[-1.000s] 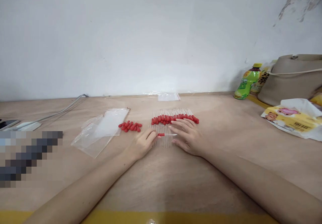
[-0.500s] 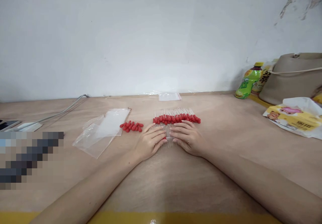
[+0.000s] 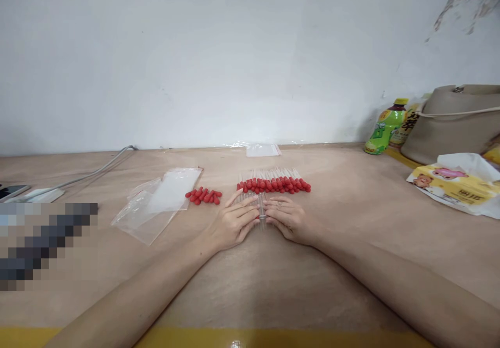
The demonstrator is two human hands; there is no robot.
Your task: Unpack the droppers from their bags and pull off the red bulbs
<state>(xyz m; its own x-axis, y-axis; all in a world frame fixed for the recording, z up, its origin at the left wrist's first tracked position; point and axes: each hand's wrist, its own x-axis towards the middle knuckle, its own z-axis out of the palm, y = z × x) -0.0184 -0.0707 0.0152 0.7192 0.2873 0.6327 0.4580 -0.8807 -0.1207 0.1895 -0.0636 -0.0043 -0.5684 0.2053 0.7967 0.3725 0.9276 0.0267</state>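
My left hand (image 3: 236, 223) is closed, its fingers bent toward the middle, with a bit of red rubber bulb showing at the fingertips. Opposite it, my right hand (image 3: 288, 220) is also closed, its fingertips at a thin clear tube whose length is mostly hidden. Clear glass tubes (image 3: 262, 224) lie on the table between and under the hands. Just beyond the fingers is a row of glass droppers with red bulbs (image 3: 273, 184), their thin clear ends pointing toward the wall. Loose red rubber bulbs (image 3: 203, 196) lie in a pile left of my left hand.
Clear plastic bags (image 3: 164, 199) lie at the left, and another small bag (image 3: 263, 150) by the wall. A cable (image 3: 105, 168) runs at far left. To the right are a green bottle (image 3: 385, 129), a beige bag (image 3: 449, 124) and a printed packet (image 3: 453, 184).
My right hand has shifted slightly, its fingers drawing closer together and back from the dropper row. My left hand stays nearly in place. The fingertips of both hands remain close together.
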